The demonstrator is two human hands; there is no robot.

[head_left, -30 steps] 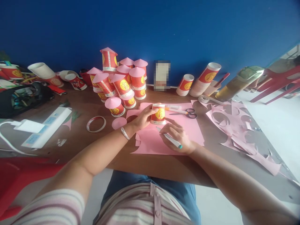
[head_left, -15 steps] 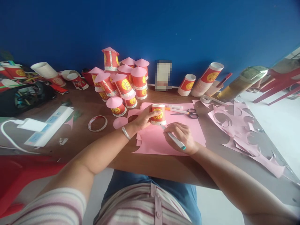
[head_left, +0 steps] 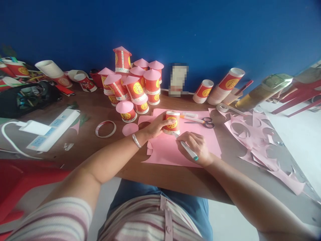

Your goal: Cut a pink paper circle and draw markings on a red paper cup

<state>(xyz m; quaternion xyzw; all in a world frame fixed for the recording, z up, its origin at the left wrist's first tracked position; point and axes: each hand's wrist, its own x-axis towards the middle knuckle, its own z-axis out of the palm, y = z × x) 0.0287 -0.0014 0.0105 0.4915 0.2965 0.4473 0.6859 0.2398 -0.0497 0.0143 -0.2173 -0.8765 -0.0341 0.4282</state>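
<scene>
An upside-down red paper cup [head_left: 172,122] stands on a pink paper sheet [head_left: 200,140] on the wooden table. My left hand [head_left: 155,126] is wrapped round the cup's left side and holds it down. My right hand [head_left: 195,147] grips a white pen with a teal cap [head_left: 189,151], its tip touching the paper at the cup's rim on the right. A silver bracelet [head_left: 136,141] is on my left wrist.
Red cups with pink cone tops [head_left: 136,85] are piled behind. Scissors [head_left: 204,122] lie right of the cup, a tape ring [head_left: 105,129] and a pink disc [head_left: 129,129] to the left. Cut pink scraps [head_left: 260,140], cup stacks [head_left: 224,85] and a power strip [head_left: 51,130] lie further out.
The pen tip has travelled round the cup's rim from the front to the right side, and my right hand followed. The cup and my left hand stayed put.
</scene>
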